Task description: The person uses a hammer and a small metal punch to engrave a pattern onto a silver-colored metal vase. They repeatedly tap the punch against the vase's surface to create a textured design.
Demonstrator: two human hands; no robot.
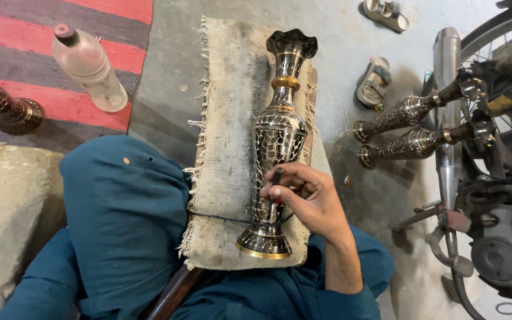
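Observation:
A tall engraved metal vase (280, 127), dark with silver pattern and brass bands, lies on a burlap-covered board (226, 118) across my lap, its base toward me. A thin black cord crosses the board and the vase near its foot. My right hand (306, 198) rests on the vase's lower body, fingers closed on a small dark engraving tool (277, 177) whose tip touches the metal. My left hand is out of view; only my teal-clad knee (125, 207) shows on that side.
Two similar engraved vases (413, 127) stand on the concrete floor at right, beside a motorcycle (493, 148). A plastic bottle (90, 65) and another vase (1, 104) stand on a red striped rug at left. Two sandals (377, 80) lie on the floor beyond the board.

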